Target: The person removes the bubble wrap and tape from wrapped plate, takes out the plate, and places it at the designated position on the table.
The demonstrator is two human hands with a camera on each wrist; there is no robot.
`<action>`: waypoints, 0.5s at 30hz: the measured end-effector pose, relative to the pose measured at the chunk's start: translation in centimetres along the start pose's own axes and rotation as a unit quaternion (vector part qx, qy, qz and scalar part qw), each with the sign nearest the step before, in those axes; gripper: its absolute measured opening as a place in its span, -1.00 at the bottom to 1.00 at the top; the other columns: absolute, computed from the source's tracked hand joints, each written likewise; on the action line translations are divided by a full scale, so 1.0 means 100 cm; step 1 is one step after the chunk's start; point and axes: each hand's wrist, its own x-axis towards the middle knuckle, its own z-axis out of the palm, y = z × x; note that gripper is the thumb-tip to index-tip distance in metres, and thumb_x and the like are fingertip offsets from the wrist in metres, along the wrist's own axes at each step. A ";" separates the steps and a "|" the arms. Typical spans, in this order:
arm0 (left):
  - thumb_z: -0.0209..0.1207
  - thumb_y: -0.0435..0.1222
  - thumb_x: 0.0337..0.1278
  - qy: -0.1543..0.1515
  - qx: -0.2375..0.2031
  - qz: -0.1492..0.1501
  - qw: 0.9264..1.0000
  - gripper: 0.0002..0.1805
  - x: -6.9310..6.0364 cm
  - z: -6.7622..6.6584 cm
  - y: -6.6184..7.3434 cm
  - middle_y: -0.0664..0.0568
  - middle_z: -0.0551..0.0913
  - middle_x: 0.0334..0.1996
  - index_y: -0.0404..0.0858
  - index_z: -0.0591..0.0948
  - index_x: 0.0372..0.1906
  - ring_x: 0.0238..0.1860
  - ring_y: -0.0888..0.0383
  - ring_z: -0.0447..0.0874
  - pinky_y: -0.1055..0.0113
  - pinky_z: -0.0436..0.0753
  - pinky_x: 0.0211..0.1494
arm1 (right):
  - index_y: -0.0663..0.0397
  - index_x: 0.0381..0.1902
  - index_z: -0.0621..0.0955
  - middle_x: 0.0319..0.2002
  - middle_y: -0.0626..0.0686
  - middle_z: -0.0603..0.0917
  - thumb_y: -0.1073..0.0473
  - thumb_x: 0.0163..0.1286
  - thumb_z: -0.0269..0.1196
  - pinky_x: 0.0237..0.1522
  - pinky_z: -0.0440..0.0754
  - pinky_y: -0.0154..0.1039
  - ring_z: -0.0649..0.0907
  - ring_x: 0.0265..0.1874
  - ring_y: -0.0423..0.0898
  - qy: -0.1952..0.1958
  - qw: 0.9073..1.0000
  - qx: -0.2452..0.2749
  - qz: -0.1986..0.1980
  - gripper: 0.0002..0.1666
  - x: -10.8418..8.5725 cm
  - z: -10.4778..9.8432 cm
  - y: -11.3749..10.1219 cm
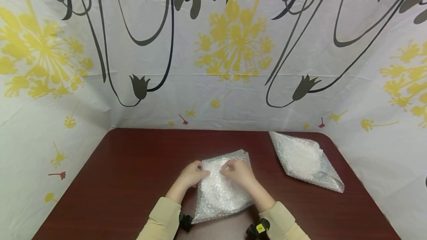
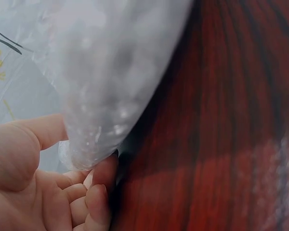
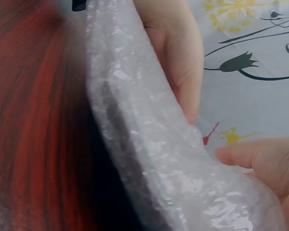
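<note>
A bubble wrap package [image 1: 221,195] lies at the table's front middle, and a round pale shape shows through its clear layers. My left hand [image 1: 192,174] grips its left edge; in the left wrist view the thumb is on one face of the bubble wrap [image 2: 106,72] and the curled fingers [image 2: 97,202] are behind it. On the package's upper part, my right hand [image 1: 238,172] pinches the wrap with bent fingers. The right wrist view has the right hand [image 3: 269,161] at the package's edge, its fingertips partly hidden by the wrap [image 3: 149,120].
A second bubble-wrapped package [image 1: 305,158] lies at the back right of the dark red wooden table [image 1: 133,166]. Patterned white cloth [image 1: 213,99] hangs behind the table and along both sides. Black wrist cameras [image 1: 185,220] are strapped below the sleeves.
</note>
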 end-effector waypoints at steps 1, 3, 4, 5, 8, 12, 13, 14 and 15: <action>0.27 -0.13 0.12 0.000 0.000 0.000 1.000 -0.32 0.000 0.000 0.000 -0.11 0.54 -0.29 -0.50 0.38 0.23 -0.60 0.09 0.44 0.23 0.53 -0.57 | -0.02 -0.42 0.68 -0.56 -0.13 0.60 0.08 0.20 0.35 -0.47 0.54 -0.23 0.53 -0.60 -0.20 0.003 1.000 -0.004 0.005 -0.89 0.000 0.001 0.000; 0.27 -0.13 0.13 -0.001 0.000 0.002 1.000 -0.31 0.000 0.000 0.000 -0.11 0.54 -0.30 -0.50 0.38 0.23 -0.61 0.09 0.43 0.23 0.53 -0.57 | -0.05 -0.43 0.68 -0.56 -0.15 0.59 0.08 0.19 0.35 -0.47 0.52 -0.22 0.52 -0.60 -0.20 0.007 1.000 -0.014 0.008 -0.90 0.000 0.003 0.001; 0.27 -0.13 0.13 0.000 0.001 0.002 1.000 -0.31 0.000 0.000 0.000 -0.11 0.54 -0.30 -0.50 0.38 0.23 -0.61 0.09 0.43 0.23 0.53 -0.57 | -0.07 -0.44 0.68 -0.57 -0.16 0.58 0.08 0.18 0.34 -0.47 0.51 -0.22 0.51 -0.60 -0.20 0.009 1.000 -0.018 0.009 -0.91 0.000 0.003 0.001; 0.27 -0.13 0.13 0.000 0.001 0.002 1.000 -0.31 0.000 0.000 0.000 -0.11 0.54 -0.31 -0.50 0.38 0.23 -0.61 0.09 0.43 0.23 0.53 -0.57 | -0.09 -0.44 0.68 -0.58 -0.17 0.57 0.08 0.18 0.34 -0.47 0.50 -0.22 0.50 -0.60 -0.20 0.011 1.000 -0.021 0.011 -0.92 0.000 0.004 0.001; 0.27 -0.14 0.12 0.003 0.003 0.004 1.000 -0.32 0.000 0.001 -0.001 -0.11 0.54 -0.32 -0.50 0.39 0.22 -0.62 0.10 0.42 0.24 0.52 -0.58 | -0.13 -0.45 0.67 -0.61 -0.19 0.55 0.09 0.18 0.33 -0.48 0.47 -0.21 0.49 -0.61 -0.20 0.013 1.000 -0.024 0.013 -0.95 0.000 0.006 0.002; 0.27 -0.14 0.12 0.006 0.004 0.005 1.000 -0.34 0.000 0.001 -0.001 -0.10 0.53 -0.34 -0.50 0.40 0.20 -0.64 0.10 0.42 0.24 0.52 -0.60 | -0.14 -0.47 0.66 -0.59 -0.20 0.54 0.10 0.18 0.32 -0.46 0.46 -0.19 0.48 -0.59 -0.20 0.017 1.000 -0.025 0.009 -0.94 0.000 0.007 0.001; 0.26 -0.14 0.12 0.006 0.005 0.005 1.000 -0.34 0.000 0.001 -0.001 -0.10 0.53 -0.35 -0.50 0.41 0.19 -0.64 0.11 0.42 0.24 0.52 -0.60 | -0.15 -0.47 0.65 -0.59 -0.20 0.54 0.10 0.18 0.32 -0.45 0.46 -0.19 0.48 -0.59 -0.19 0.017 1.000 -0.025 0.008 -0.94 0.000 0.007 0.001; 0.26 -0.14 0.12 0.006 0.006 0.005 1.000 -0.35 0.000 0.001 0.000 -0.09 0.53 -0.35 -0.50 0.41 0.19 -0.64 0.11 0.43 0.24 0.52 -0.60 | -0.16 -0.47 0.64 -0.59 -0.19 0.54 0.10 0.19 0.32 -0.46 0.46 -0.19 0.48 -0.60 -0.19 0.017 1.000 -0.024 0.008 -0.94 0.000 0.007 0.001; 0.26 -0.14 0.12 0.006 0.007 0.005 1.000 -0.35 0.000 0.001 0.000 -0.09 0.53 -0.36 -0.50 0.41 0.18 -0.64 0.11 0.43 0.25 0.52 -0.60 | -0.16 -0.47 0.64 -0.60 -0.19 0.53 0.10 0.19 0.31 -0.48 0.45 -0.19 0.47 -0.60 -0.18 0.017 1.000 -0.025 0.007 -0.94 0.000 0.007 0.001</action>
